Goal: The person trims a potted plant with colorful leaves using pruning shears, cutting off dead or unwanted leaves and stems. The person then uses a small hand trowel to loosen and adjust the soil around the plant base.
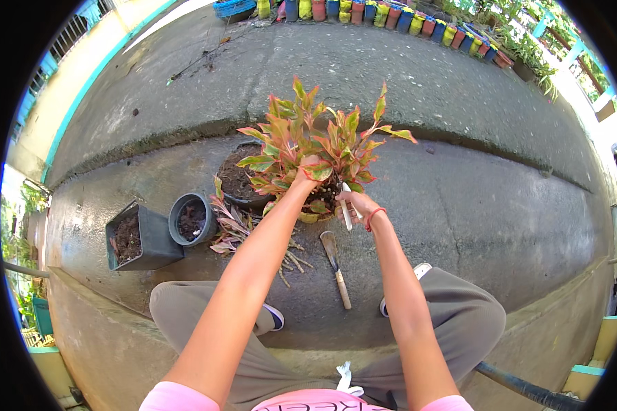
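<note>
A bushy aglaonema [334, 138] with red-edged green leaves grows in a yellow-rimmed pot [309, 218] before me. My left hand [308, 168] reaches in among its stems; leaves cover the fingers, so their grip is hidden. At the plant's right side, my right hand [361, 206] holds a white-handled cutting tool [346, 211], seemingly shears, close to the stem bases. Its blades are hard to make out against the dark soil. Below the pot lies a hand trowel [337, 269] with a wooden handle. Cut leafy stems [234, 223] are heaped left of the pot, under my left forearm.
Behind the cuttings stands a wide black pot of soil [236, 177]. Farther left are a round grey pot [172, 221] and a square dark pot [167, 251]. A raised concrete edge [195, 138] crosses beyond the plant. Painted containers [406, 20] line the far side.
</note>
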A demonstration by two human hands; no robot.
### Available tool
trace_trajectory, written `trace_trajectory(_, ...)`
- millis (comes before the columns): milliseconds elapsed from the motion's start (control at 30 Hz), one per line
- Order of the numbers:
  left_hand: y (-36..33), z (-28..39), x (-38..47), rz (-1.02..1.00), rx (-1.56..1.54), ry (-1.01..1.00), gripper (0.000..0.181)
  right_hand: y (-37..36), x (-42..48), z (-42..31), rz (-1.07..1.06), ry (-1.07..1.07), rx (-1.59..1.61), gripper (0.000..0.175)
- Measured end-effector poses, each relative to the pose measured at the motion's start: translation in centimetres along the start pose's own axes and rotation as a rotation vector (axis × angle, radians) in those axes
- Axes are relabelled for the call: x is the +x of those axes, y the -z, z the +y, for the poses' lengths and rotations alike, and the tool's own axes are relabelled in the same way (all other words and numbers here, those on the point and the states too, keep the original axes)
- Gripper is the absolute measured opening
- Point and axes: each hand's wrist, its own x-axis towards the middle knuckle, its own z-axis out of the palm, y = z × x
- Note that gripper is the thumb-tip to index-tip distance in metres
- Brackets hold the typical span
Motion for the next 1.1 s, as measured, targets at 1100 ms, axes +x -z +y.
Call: trace_trajectory(1100,-1.9,-4.2,0.4,-0.135,-0.281,0.216,0.021,-2.6,7.5,2.1,-0.536,-0.207,1.162,0.04)
